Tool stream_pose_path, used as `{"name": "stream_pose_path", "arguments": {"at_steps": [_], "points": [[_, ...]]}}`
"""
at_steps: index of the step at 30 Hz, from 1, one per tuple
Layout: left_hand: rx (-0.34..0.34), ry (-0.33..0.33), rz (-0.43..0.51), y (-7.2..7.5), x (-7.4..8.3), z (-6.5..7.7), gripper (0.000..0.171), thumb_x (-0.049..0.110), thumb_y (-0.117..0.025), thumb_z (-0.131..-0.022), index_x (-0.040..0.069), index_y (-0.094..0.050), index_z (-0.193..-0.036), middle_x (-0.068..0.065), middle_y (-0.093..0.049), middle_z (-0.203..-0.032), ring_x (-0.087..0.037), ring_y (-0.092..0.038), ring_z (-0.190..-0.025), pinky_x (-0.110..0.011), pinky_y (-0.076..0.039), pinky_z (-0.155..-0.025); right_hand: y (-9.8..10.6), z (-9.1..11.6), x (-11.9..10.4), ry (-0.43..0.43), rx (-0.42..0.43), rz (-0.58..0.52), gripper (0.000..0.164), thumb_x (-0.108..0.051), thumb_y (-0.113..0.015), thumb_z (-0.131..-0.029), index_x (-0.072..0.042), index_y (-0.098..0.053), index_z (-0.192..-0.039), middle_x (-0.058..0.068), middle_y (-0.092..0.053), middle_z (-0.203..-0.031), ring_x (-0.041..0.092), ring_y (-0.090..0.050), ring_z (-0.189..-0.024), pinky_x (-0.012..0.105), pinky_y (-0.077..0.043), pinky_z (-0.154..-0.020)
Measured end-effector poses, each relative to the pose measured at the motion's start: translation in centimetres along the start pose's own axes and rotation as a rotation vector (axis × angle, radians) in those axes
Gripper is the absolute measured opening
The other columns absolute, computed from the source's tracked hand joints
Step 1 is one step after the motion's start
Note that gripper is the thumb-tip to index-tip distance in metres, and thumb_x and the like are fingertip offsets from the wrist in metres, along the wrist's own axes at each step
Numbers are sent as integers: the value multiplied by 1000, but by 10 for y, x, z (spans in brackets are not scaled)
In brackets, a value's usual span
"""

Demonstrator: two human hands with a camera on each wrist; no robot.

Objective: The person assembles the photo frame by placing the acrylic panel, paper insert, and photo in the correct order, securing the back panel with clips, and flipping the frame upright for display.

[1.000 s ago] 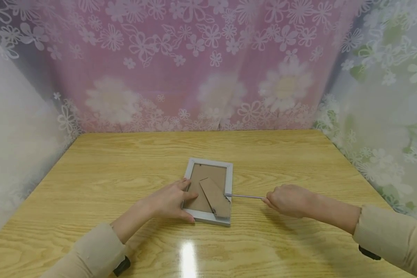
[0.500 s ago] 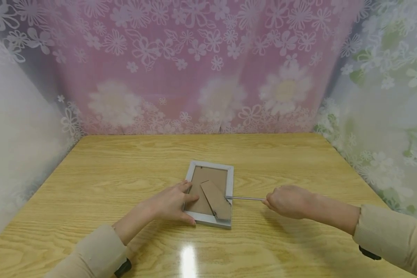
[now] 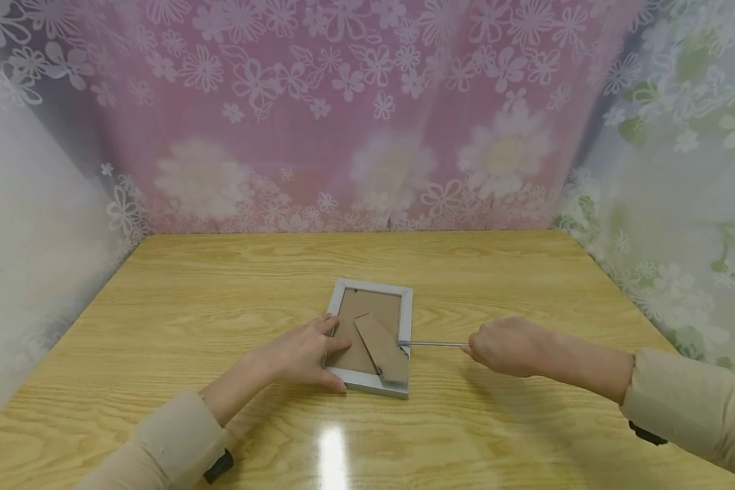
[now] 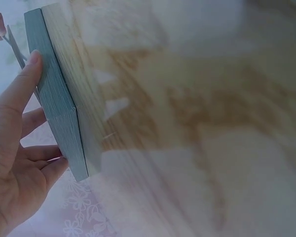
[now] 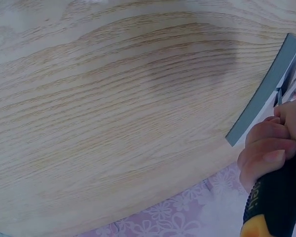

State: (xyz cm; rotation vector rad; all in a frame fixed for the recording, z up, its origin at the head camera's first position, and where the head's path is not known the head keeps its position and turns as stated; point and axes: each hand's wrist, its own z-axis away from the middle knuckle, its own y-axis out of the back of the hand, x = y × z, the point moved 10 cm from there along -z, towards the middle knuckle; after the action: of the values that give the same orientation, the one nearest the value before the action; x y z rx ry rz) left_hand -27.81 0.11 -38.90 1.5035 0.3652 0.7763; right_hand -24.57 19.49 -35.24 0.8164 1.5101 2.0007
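A silver picture frame (image 3: pixel 406 313) lies face down, its brown backing board (image 3: pixel 373 299) and slanted stand flap (image 3: pixel 382 350) uppermost. My left hand (image 3: pixel 300 350) rests spread on its near left corner. The thumb lies along the near edge, one finger on the board, others at the left rail. In the left wrist view, that thumb (image 4: pixel 24 79) presses the frame's side (image 4: pixel 54 74). My right hand (image 3: pixel 505 347) grips a screwdriver by its black and orange handle (image 5: pixel 274 202). The metal shaft (image 3: pixel 435 344) crosses the right rail, its tip at the inner edge beside the flap.
The frame lies on a wood-grain table (image 3: pixel 233 272). A pink flowered curtain (image 3: pixel 318 136) hangs along the back edge, with pale flowered sheets (image 3: pixel 692 224) at both sides. Each forearm has a beige sleeve (image 3: pixel 177 435) and a dark band beneath it.
Both hands keep their places on the frame and the screwdriver. The right hand has risen slightly in the view, and the shaft now lies nearly level across the rail.
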Motion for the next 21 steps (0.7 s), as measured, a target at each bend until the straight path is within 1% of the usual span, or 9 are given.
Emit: {"name": "stream_pose_path", "arguments": {"at_steps": [6, 11, 14, 18, 21], "points": [[-11, 1, -2, 2, 1, -1, 74, 54, -69, -75, 9, -55, -131, -28, -29, -145, -41, -28, -135, -49, -31, -107, 2, 0, 1, -16, -18, -4, 34, -18, -51, -96, -14, -49, -63, -7, -31, -52, 6, -20, -48, 20, -23, -43], [-39, 9, -21, 1, 1, -2, 75, 55, -70, -75, 10, -54, -133, -28, -29, -146, -41, -27, -135, -48, -30, -108, 2, 2, 3, -30, 3, -39, 34, -17, -52, -96, -14, -47, -62, -8, -29, -51, 5, -19, -47, 19, -21, -43], [-56, 6, -67, 1, 2, -4, 77, 56, -70, -74, 10, -52, -134, -29, -32, -144, -41, -30, -134, -47, -32, -107, 2, 3, 3, -29, 35, -47, 34, -17, -53, -95, -14, -45, -62, -8, -28, -50, 4, -19, -47, 17, -22, -41], [-91, 8, -114, 1, 5, -7, 79, 56, -69, -75, 9, -50, -135, -29, -35, -142, -43, -32, -132, -46, -34, -106, -4, 6, 5, -38, 41, -59, 32, -18, -54, -95, -14, -44, -64, -8, -31, -50, 5, -23, -47, 19, -26, -43], [-121, 27, -110, 0, 5, -6, 80, 57, -68, -76, 9, -48, -137, -29, -32, -144, -42, -30, -134, -46, -33, -107, -10, 9, 10, -56, 35, -72, 30, -18, -53, -95, -15, -45, -66, -7, -34, -52, 5, -27, -48, 20, -29, -45]]}}
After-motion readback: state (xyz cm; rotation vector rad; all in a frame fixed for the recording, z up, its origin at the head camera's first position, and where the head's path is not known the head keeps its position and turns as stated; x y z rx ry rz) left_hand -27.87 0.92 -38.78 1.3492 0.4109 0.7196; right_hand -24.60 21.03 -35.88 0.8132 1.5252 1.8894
